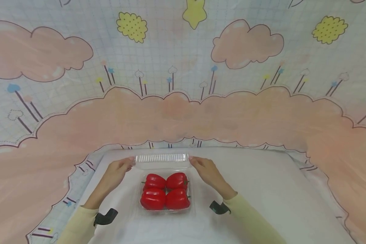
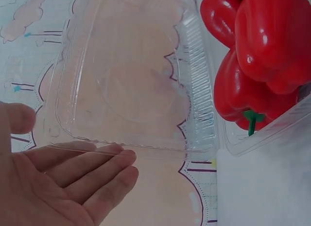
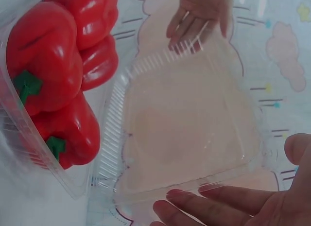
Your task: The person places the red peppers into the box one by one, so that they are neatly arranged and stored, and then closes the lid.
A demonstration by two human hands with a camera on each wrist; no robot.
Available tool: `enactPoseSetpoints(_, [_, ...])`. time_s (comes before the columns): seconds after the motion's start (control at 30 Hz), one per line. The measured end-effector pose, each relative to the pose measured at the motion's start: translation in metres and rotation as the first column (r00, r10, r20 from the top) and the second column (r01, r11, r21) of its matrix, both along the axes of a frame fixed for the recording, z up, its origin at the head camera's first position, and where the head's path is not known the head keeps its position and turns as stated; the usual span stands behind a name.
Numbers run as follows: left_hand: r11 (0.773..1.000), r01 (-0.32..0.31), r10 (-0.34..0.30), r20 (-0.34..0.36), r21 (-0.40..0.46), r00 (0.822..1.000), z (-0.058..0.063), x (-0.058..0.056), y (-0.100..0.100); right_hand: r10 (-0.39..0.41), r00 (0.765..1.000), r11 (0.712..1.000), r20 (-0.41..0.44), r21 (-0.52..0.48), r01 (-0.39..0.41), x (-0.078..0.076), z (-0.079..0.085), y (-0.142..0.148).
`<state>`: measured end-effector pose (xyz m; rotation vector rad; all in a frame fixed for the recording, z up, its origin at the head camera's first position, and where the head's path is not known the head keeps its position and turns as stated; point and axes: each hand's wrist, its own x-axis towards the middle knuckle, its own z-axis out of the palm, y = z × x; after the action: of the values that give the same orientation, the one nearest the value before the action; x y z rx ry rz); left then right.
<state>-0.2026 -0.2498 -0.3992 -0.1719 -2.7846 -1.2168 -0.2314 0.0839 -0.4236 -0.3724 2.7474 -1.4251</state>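
Note:
A clear plastic clamshell box stands on the table with several red bell peppers in it. Its transparent lid is raised on the far side, seen nearly edge-on in the head view. My left hand is at the lid's left end; in the left wrist view its extended fingers lie along the lid's edge, thumb apart. At the other end is my right hand, its straight fingers touching the lid's edge, with the thumb held away. Green stems show on the peppers.
White cloth covers the table around the box. Behind it hangs a patterned curtain with clouds and stars. A dark band sits at the left wrist, another dark band at the right.

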Motion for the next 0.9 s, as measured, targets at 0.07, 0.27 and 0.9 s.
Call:
enactPoseSetpoints(0.07, [0.999,-0.009,0.008,-0.005,-0.035,1.0,-0.001,0.002,0.001,-0.001,1.0,1.0,0.013,0.004,0.001,0.001,-0.001,0.0])
enactPoseSetpoints(0.27, [0.997,0.008,-0.012,-0.05,-0.078,0.999,-0.007,0.007,0.001,-0.003,1.0,1.0,0.031,-0.003,0.003,0.003,-0.004,0.0])
enactPoseSetpoints(0.9, [0.999,0.012,-0.013,0.023,0.035,1.0,-0.032,0.023,0.002,0.087,0.994,0.994,0.061,-0.079,-0.082,0.006,-0.032,0.005])
